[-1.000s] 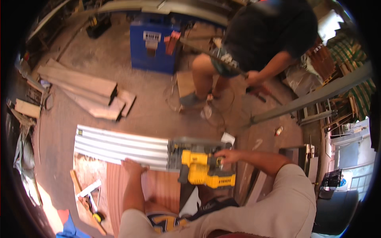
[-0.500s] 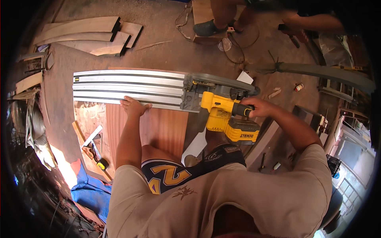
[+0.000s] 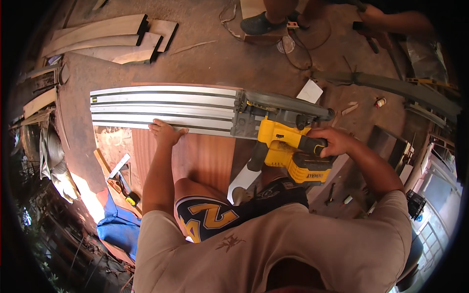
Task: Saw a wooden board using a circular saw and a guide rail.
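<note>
A yellow and black battery track saw point(image 3: 281, 146) sits at the right end of a long silver guide rail point(image 3: 161, 105). My right hand point(image 3: 334, 140) is wrapped round the saw's rear handle. On the rail's near edge lies my left hand point(image 3: 165, 133), its fingers spread and its thumb apart. Under the rail is a reddish-brown wooden board point(image 3: 202, 156), between the rail and my legs. The rail hides the board's far part, and the saw's blade is out of sight.
Several sawn timber pieces point(image 3: 105, 36) lie at the far left. A yellow tape measure point(image 3: 132, 198) and a square point(image 3: 118, 165) rest left of the board, near blue cloth point(image 3: 117, 224). Another person's shoe point(image 3: 264, 23) and hand point(image 3: 373, 18) are at the far side. A small bottle point(image 3: 380, 102) lies at right.
The saw and my right hand have shifted a little to the right, with the whole view shifting slightly too. My left hand stays on the rail. The other person's hand has moved.
</note>
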`<state>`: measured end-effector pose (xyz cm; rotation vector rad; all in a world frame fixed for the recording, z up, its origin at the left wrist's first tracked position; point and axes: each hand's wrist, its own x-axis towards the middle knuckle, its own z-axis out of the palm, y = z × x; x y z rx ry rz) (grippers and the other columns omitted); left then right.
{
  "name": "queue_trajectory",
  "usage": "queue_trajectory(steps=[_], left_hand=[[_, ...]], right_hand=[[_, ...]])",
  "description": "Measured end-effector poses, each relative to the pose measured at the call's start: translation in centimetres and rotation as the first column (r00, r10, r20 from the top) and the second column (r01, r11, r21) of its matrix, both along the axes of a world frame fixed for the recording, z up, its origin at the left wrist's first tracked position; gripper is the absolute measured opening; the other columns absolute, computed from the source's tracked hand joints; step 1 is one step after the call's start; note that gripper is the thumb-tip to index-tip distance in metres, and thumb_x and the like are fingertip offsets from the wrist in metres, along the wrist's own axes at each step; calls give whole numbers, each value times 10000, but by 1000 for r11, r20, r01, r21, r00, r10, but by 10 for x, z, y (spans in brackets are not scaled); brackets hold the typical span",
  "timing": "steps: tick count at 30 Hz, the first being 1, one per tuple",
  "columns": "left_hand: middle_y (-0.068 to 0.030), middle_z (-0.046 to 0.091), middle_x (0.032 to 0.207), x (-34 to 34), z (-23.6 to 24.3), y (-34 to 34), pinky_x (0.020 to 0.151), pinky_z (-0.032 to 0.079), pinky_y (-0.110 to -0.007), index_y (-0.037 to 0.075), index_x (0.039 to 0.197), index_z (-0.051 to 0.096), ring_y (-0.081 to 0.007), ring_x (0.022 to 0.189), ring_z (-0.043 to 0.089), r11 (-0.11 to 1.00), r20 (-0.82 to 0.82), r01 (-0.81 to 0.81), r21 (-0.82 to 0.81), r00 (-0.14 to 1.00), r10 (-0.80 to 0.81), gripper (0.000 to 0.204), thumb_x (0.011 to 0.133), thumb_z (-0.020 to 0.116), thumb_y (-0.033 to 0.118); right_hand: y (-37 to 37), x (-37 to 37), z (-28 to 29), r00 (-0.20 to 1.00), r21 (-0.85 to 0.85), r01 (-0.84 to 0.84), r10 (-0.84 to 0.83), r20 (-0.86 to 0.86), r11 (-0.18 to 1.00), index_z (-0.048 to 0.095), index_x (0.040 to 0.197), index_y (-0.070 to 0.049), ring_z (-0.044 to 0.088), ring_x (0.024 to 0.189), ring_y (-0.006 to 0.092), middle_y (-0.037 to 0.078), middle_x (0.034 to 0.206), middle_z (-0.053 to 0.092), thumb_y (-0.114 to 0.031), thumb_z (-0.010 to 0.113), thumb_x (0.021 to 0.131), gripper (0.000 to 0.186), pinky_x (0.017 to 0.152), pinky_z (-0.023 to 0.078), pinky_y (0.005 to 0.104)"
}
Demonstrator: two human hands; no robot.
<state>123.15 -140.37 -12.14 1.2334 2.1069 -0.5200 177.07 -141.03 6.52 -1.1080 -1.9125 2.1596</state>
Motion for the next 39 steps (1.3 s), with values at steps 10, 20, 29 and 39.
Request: queue_trajectory(steps=[10,20,29,39], left_hand=[[-500,-20,1420,-5,-5,-5,1162,104,-528,-192,1398,-78,-570,1391,-6,999,13,41,31,999,-42,1430,609,822,591],[-493,-17,1426,-4,-4,-6,1164,96,-522,-192,1402,-66,-556,1398,-11,998,22,47,46,999,-48,1397,628,822,561],[-490,-49,1427,-2,-2,-8,1164,78,-525,-174,1408,-89,-562,1394,-20,998,38,11,58,999,-13,1410,619,835,541],[-472,-47,1444,6,8,-4,1168,78,-506,-169,1416,-87,-534,1409,-7,998,34,-15,68,999,13,1419,616,833,556]], right_hand=[[11,-4,0,995,39,-76,78,-55,996,572,1139,1,601,984,335,155,1038,606,-485,742,762,638,822,478,383],[17,-9,4,992,57,-129,129,3,990,575,1043,-34,600,942,352,138,985,593,-463,780,705,583,760,469,405],[3,-13,-11,997,179,-74,70,33,981,591,948,-15,602,776,347,128,828,572,-618,742,662,684,661,463,396],[-5,-11,-18,995,270,94,-94,-11,958,620,879,-6,617,684,350,137,746,599,-630,744,638,680,604,475,379]])
